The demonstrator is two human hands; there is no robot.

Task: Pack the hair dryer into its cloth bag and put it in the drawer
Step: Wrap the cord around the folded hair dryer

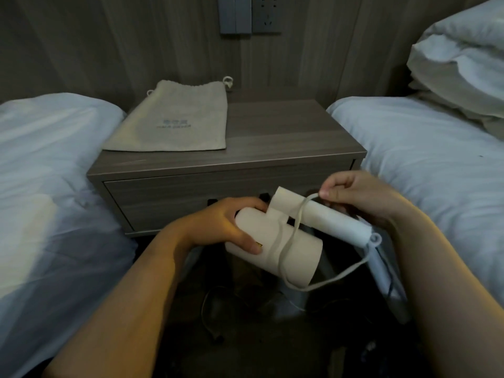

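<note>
**Hair dryer in hand, cord not yet tamed**

Hair dryer [275, 249], white with its handle folded alongside the barrel, sits in mid-air between your hands, in front of the closed drawer [169, 197]. Your left hand [226, 227] wraps the barrel, thumb on the near side and fingers over the far side. Your right hand [354, 195] pinches the cord [299, 214] between thumb and forefinger just above the handle, the other fingers curled. The cord crosses the barrel and hangs in a loose loop below it.

By the look of it, you are at the cord-winding step, and bagging has not begun. The next move calls for taking up that slack so nothing trails, then reaching for the cloth bag [174, 121].

The bag lies flat and empty-looking on the left of the worktop [286, 137], its drawstring mouth towards the wall, so it will need opening. A bed [54, 159] flanks each side, pillows [463, 64] stacked on the right. Dark cables [212, 309] lie on the floor beneath your hands, where the hanging loop could tangle.
</note>
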